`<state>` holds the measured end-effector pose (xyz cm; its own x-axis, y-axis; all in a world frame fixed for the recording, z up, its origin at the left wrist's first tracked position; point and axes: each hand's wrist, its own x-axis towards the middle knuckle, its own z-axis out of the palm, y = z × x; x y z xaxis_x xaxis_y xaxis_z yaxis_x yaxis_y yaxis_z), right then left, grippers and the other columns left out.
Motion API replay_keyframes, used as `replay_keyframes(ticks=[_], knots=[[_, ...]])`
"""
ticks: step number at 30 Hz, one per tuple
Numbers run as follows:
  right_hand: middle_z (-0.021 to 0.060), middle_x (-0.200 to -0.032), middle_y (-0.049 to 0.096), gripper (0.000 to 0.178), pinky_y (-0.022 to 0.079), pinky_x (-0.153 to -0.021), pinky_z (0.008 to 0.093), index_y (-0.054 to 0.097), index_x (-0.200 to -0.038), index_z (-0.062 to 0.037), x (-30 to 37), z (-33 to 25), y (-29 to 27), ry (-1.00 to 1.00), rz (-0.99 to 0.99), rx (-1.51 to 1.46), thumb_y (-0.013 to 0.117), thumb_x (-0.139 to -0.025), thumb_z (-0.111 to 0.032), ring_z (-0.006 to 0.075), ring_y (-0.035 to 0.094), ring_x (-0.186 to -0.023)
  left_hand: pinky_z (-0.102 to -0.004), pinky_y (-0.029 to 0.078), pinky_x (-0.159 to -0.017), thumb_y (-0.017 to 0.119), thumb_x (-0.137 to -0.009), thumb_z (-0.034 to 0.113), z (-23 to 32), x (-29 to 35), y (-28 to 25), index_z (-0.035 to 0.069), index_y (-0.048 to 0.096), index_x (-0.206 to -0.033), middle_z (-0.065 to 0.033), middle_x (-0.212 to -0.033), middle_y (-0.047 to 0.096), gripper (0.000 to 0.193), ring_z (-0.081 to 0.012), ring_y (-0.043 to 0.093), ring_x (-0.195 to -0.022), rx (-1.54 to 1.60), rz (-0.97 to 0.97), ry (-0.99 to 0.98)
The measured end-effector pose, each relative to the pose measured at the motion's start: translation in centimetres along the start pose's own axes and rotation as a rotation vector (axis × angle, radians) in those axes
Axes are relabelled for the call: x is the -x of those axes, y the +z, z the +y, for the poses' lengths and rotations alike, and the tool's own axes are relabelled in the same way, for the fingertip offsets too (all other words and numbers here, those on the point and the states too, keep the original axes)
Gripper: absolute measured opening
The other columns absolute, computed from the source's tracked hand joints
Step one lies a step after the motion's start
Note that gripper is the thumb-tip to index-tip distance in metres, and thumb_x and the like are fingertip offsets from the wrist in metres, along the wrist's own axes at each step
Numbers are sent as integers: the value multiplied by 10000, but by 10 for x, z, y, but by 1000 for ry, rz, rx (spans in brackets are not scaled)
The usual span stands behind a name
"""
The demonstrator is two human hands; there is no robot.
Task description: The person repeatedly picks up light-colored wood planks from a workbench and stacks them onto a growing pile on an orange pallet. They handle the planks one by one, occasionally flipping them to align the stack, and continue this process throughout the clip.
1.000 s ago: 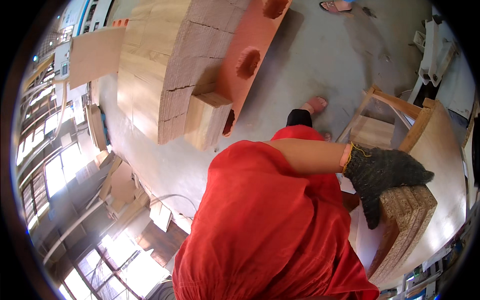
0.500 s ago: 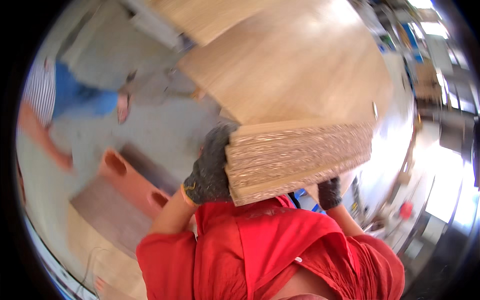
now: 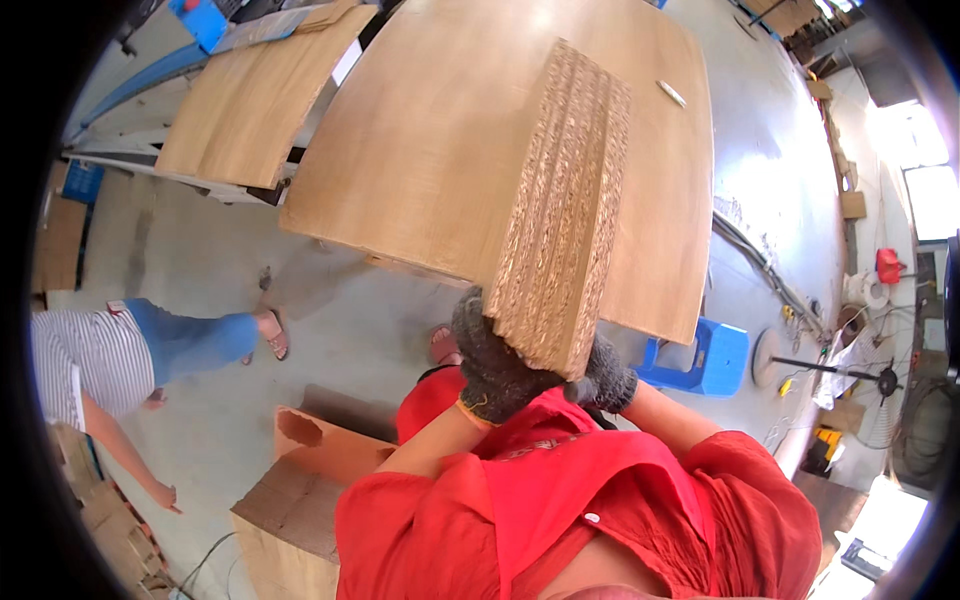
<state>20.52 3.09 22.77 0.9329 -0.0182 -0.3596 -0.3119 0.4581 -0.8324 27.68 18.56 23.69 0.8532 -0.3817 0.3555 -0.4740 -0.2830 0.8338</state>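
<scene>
A bundle of particleboard pieces (image 3: 563,205), rough chip edges facing up, extends away from my body over a large wood-grain board (image 3: 400,140). My left hand (image 3: 495,365), in a dark grey work glove, grips the bundle's near end from the left. On the other side of that same end, my right hand (image 3: 606,380) in a matching glove holds it too. Both hands are closed, with some fingers hidden by the boards. Whether the bundle's far end rests on the large board I cannot tell. A small white object (image 3: 671,94) lies on the board, right of the bundle.
Left of me walks or stands a person in a striped shirt (image 3: 95,365). Beside my left arm is a brown cardboard box (image 3: 300,480). A blue plastic stool (image 3: 705,360) stands to the right. Farther left, more boards (image 3: 255,100) lie on a machine; a pedestal (image 3: 825,370) stands at right.
The bundle has swung from lying crosswise before me to pointing away. My hands, apart earlier, are now close together at its near end. The view has turned too.
</scene>
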Motion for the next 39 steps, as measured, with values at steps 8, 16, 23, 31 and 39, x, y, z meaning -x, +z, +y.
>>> replay_keyframes(ticks=[8,16,23,31,39], knots=[[78,-1113,654,559,457,-925,379,630,-1149,-92,42,-20,-23,-321,71,781,809,-665,-309,268,603,-1037,-528,319,-982,716,-630,645,10,16,43,-23,286,-1362,-231,-1285,393,1080,-410,414,-1149,-309,-78,205],[86,-1215,597,711,441,-974,349,511,-1254,-59,28,-38,-31,-293,137,587,854,-650,-213,221,568,-1107,-502,335,-937,700,-610,671,14,7,52,-14,339,-1330,-192,-1201,446,1058,-374,419,-1126,-376,113,274],[142,-1246,556,866,380,-1037,373,435,-1324,-41,43,-55,-73,-277,165,1023,868,-616,-291,302,514,-1171,-423,417,-942,839,-643,216,1,-3,24,24,355,-1352,-183,-1247,445,879,-323,458,-1114,2,-222,297],[120,-1450,354,1281,237,-1114,376,-47,-1496,-76,55,-14,-17,-539,385,115,878,-633,-277,239,338,-1342,-338,502,-755,807,-714,258,-41,-96,1,-10,600,-1000,-127,-860,624,444,-209,610,-800,181,-1042,-136],[117,-1485,245,1478,163,-1135,439,-206,-1456,-117,28,29,-18,-755,632,8,865,-532,-546,260,286,-1352,-383,533,-753,600,-887,199,-40,-111,38,74,656,-1059,-110,-954,680,220,-295,650,-885,370,-1119,431]])
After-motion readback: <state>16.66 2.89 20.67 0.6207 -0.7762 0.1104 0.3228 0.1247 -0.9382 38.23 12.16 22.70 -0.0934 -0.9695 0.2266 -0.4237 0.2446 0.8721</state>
